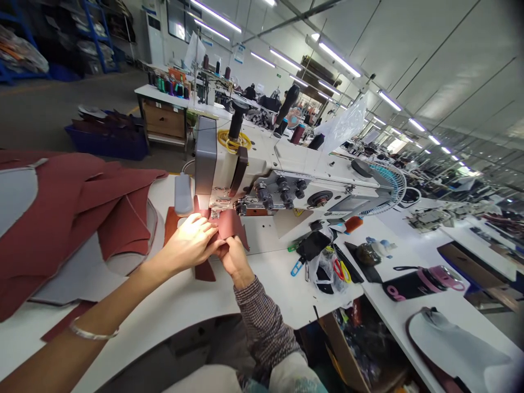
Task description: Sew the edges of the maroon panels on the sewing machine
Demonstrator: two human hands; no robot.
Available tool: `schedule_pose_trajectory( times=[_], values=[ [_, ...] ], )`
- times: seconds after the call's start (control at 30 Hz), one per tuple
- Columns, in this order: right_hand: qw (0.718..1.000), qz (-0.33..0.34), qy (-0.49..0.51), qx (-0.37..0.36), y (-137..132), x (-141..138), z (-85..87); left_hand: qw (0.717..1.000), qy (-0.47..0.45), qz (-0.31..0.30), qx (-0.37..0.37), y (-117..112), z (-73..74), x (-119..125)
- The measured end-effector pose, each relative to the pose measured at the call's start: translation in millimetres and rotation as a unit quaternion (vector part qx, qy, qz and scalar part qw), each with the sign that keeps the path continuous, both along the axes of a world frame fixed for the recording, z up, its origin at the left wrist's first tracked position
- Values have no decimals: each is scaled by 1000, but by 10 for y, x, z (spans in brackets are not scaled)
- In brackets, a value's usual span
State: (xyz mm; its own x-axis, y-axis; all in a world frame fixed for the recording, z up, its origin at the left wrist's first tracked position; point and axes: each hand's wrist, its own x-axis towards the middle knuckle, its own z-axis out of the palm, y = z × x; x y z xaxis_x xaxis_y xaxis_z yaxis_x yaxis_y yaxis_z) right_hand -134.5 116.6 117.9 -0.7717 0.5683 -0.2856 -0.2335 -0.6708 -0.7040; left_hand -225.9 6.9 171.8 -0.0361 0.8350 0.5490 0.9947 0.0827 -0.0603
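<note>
A sewing machine (262, 158) stands in front of me, its needle area lit by a small lamp. Under its presser foot (215, 213) lies a reddish-brown piece of material (230, 225), curled up on its right side. My left hand (196, 237) rests on the piece just in front of the foot, fingers pressing down and thumb reaching toward the other hand. Close beside it, my right hand (233, 256) pinches the near edge of the same piece. The fingertips of both hands are partly hidden by the material.
Large reddish-brown panels (73, 202) with grey backing are heaped at the left. To the right lie scissors (341, 270) in a plastic bag, a dark bottle with pink trim (421, 282) and a grey piece (450, 344). An open box (347, 349) sits below the table edge.
</note>
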Motion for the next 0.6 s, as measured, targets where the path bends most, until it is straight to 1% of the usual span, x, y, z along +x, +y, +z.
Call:
schedule_pose_trajectory(
  times=[0.1,0.23,0.37,0.47,0.5,0.53,0.6],
  values=[
    [1000,-2,27,-2,-28,-29,13,1000,4,6,13,-4,-37,-22],
    [998,12,56,19,-40,-74,-4,999,-23,6,44,-3,-108,-63],
    [998,30,43,36,-32,-85,11,996,-59,15,72,8,-193,-150],
    [999,26,18,43,-14,-70,3,995,-62,2,78,14,-235,-268],
    [999,13,12,45,-1,-67,-15,995,-60,-7,80,15,-247,-314],
    [999,-14,7,46,19,-69,-43,995,-57,-18,83,16,-260,-362],
    [994,-101,-1,37,77,-92,-118,994,-58,-42,86,18,-294,-452]
  ],
)
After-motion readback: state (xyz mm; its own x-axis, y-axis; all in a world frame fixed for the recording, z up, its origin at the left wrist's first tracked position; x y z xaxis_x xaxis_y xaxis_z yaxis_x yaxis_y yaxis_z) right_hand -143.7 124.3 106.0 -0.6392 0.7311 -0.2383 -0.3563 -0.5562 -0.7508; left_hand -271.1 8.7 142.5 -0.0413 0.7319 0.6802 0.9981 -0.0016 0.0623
